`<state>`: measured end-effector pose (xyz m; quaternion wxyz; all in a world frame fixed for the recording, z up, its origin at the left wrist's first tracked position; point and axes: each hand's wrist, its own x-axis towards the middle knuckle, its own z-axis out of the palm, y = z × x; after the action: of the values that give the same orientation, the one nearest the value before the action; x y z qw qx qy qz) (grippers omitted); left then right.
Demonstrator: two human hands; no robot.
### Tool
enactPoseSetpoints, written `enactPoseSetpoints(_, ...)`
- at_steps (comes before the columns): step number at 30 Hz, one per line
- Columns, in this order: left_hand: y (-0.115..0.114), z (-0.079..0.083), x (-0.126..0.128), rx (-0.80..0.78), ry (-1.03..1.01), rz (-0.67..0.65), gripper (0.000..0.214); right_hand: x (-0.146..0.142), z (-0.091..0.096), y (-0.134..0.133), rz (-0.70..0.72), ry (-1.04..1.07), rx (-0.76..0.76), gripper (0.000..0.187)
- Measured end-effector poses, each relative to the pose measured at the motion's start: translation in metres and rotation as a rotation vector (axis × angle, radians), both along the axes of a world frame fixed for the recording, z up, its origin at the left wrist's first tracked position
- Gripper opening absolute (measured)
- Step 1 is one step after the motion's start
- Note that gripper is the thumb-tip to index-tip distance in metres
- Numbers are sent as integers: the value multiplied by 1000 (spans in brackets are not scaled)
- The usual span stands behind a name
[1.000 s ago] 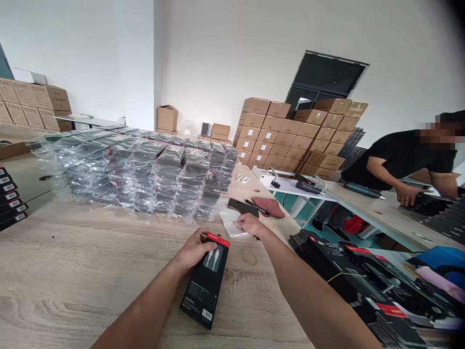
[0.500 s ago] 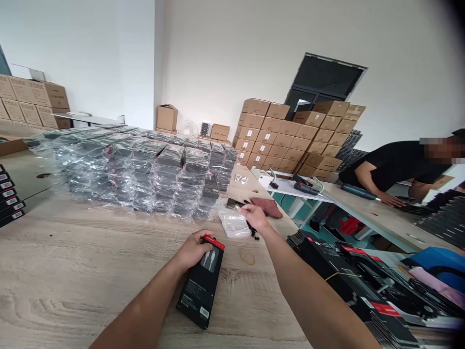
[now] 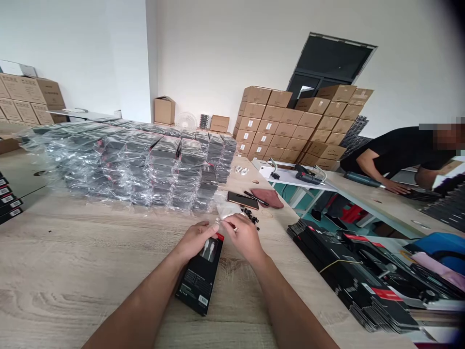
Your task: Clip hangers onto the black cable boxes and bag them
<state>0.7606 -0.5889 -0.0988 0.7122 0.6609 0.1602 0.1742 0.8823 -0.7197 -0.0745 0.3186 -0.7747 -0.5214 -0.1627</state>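
Note:
A black retail box (image 3: pixel 198 283) with a red top edge and a picture of a white cable lies tilted on the wooden table. My left hand (image 3: pixel 195 241) is closed on its upper end, thumb on the front face. At the top edge of the box my right hand (image 3: pixel 242 237) has thumb and fingers pinched together, close to the left fingertips. What sits in that pinch is too small to make out. Just beyond are a clear plastic bag (image 3: pixel 225 206) and several small black pieces (image 3: pixel 251 216). A phone (image 3: pixel 242 200) lies behind them.
Plastic-wrapped stacks of dark boxes (image 3: pixel 160 169) line the back of the table. A pen (image 3: pixel 256 198) and a reddish pouch (image 3: pixel 271 198) lie beyond the phone. Flat black packaging (image 3: pixel 327 261) is stacked at right. A co-worker (image 3: pixel 392 155) leans over another table. Cartons (image 3: pixel 279 121) stand behind.
My right hand has come back from beside the plastic bag to the top end of the box, meeting my left hand. The phone and small black pieces are now uncovered.

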Motion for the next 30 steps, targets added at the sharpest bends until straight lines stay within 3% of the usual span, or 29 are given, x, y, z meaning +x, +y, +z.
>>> enactPoseSetpoints(3, 1, 1, 0, -23, -1, 3, 21, -7, 0, 3, 25, 7, -77, 26)
enactPoseSetpoints(10, -1, 1, 0, -165, 29, -58, 18, -5, 5, -11, 77, 302, -41, 21)
enactPoseSetpoints(15, -2, 3, -1, -219, 60, -43, 20, -6, -1, -13, 182, 236, -149, 12)
enactPoseSetpoints(20, -2, 5, -2, -132, 35, -63, 24, -8, -4, -10, 207, 223, -146, 13)
enactPoseSetpoints(26, 2, 4, -5, -219, 74, -99, 31, -10, 6, -13, 140, 327, -73, 18)
enactPoseSetpoints(30, 2, 2, -4, -208, 69, -57, 34, -14, 7, -14, 179, 297, -93, 15)
